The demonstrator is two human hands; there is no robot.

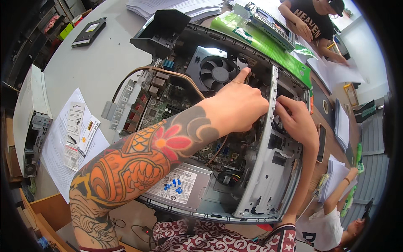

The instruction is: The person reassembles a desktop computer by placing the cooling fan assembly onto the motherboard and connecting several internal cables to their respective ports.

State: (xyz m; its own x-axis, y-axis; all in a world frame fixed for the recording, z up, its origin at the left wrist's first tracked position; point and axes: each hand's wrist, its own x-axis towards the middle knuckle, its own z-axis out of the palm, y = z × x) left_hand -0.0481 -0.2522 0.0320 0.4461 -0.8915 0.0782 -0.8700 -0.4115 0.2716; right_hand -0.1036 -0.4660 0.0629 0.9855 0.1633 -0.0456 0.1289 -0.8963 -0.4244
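Observation:
An opened desktop computer case (235, 218) lies on its side before me. Inside are a black cooling fan (220, 73), a green motherboard (166, 105), a labelled power supply (199, 174) and a brown cable (184, 75). A black plastic shroud (161, 31) is tilted up at the far left corner. My left hand (243, 101) reaches over the board, one finger stretched beside the fan, the others curled toward a metal crossbar (258, 168). My right hand (298, 119) is bent at the crossbar's other side, thumb and fingers pinched. What either hand grips is hidden.
On the left are a second computer case (31, 109), papers with small packages (75, 134) and a slim drive (89, 32). A metal-framed unit (270, 27) lies on a green bag (235, 29) behind. A phone (321, 143) lies right. Two people work nearby.

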